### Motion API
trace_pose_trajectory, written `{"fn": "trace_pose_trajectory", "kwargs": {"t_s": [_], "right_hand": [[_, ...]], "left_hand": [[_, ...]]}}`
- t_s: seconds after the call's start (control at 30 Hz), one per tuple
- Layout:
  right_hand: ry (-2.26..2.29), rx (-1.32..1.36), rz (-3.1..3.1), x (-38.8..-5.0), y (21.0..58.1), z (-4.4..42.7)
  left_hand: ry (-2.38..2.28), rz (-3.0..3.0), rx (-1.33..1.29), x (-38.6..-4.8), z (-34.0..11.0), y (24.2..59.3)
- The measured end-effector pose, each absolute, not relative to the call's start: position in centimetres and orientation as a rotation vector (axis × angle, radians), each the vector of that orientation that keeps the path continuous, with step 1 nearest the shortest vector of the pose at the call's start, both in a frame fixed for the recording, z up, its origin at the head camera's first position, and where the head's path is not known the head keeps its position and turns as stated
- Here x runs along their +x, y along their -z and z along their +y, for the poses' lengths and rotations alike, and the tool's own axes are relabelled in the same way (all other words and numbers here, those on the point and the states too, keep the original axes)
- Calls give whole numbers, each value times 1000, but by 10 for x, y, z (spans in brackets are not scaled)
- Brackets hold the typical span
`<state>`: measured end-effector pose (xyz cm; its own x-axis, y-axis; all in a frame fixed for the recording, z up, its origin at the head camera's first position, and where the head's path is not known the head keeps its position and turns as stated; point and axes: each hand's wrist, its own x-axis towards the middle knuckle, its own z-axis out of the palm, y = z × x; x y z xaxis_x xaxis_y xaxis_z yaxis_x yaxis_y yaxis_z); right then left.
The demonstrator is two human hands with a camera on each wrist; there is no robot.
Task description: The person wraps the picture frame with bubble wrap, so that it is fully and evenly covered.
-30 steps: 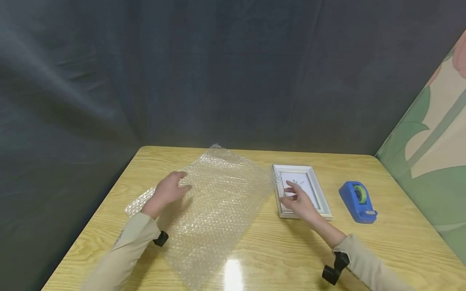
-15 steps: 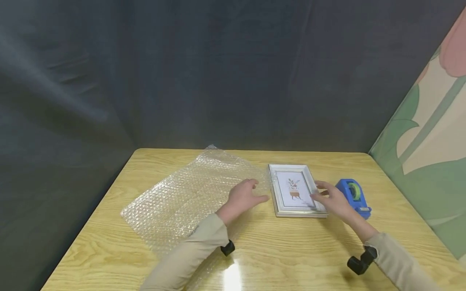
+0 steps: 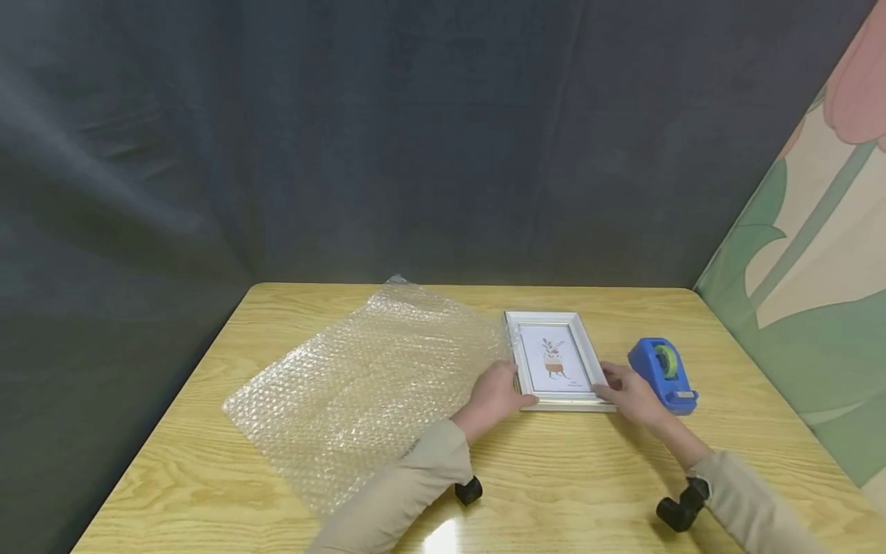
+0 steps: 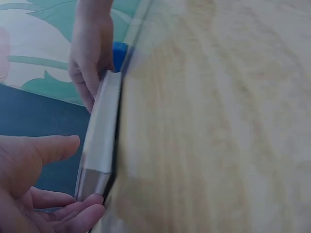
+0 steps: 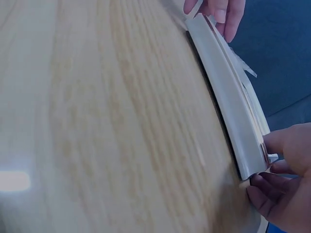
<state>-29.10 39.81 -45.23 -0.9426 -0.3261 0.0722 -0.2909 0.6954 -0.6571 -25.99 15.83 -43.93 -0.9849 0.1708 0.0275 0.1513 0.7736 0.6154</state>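
Both near corners of a white, rectangular picture frame [image 3: 587,354] are in a person's grasp, left hand [image 3: 494,388] and right hand [image 3: 631,394] facing each other over a yellow wood-grain tabletop [image 3: 567,485]. The frame lies face up, right of centre, its plant drawing [image 3: 554,362] showing. The right hand pinches its corner, thumb on the rim; the left hand's fingers curl against the other, its thumb spread apart from them, how firmly it presses impossible to tell. Gripping from opposite sides likely keeps the rigid piece level and the fingers off its face. A large sheet of clear bubble wrap [image 3: 374,369], spread to the left, reaches the frame's side with one corner; a blue plastic tape dispenser [image 3: 651,369] with a green roll [image 3: 667,360] stands just beyond the right hand, seemingly parked within reach yet off the wrap. Half a second earlier, the left hand hung over the wrap, apart from the frame; now both hands have closed in on the near corners, while frame and dispenser appear unmoved.
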Motion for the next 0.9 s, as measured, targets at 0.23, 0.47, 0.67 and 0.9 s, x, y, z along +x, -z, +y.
{"fn": "trace_pose_trajectory", "kwargs": {"t_s": [0.23,0.47,0.67,0.9], "right_hand": [[1074,-512,2869,-287,458,399],[1104,-531,2869,-272,458,406],[1172,-530,2871,-257,458,415],[1141,-508,2843,-247,453,420]], "left_hand": [[-961,3004,236,-252,163,447],[-950,3006,227,-238,169,448],[-912,3015,270,-227,172,446],[-896,2959,265,-222,168,438]]}}
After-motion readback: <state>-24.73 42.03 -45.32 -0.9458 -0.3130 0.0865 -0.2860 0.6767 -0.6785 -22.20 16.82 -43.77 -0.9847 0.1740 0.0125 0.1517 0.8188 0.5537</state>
